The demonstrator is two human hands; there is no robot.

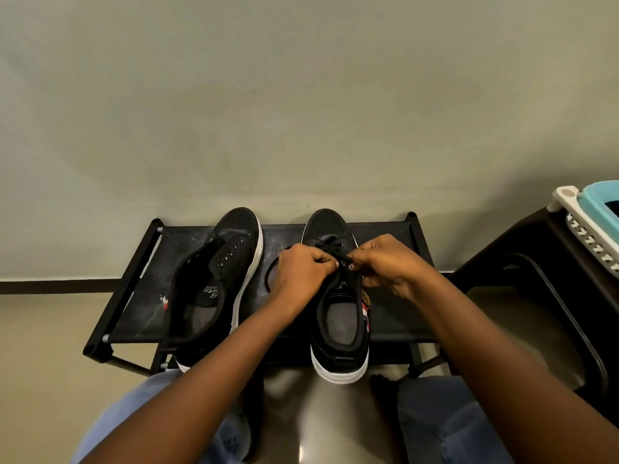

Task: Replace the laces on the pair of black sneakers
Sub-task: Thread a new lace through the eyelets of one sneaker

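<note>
Two black canvas sneakers with white soles stand toes-away on a low black fabric-topped rack [385, 236] against the wall. The left sneaker [214, 283] is unlaced, its eyelets bare. Over the right sneaker [338, 316], the left hand [301, 272] and right hand [388, 266] each pinch the thin black lace [330, 246] with curled fingers, apparently near the upper eyelets.

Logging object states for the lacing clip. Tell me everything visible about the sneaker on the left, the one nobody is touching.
The left sneaker is black with a fabric-looking upper and a thick white sole, lying on the black rack shelf, toe toward the wall and heel over the near edge. Its eyelets sit empty: no lace in it. The tongue is slack, the grey insole shows with white print, and a small red and white logo marks the outer side. Neither hand touches it; the left forearm passes near its heel.
</note>
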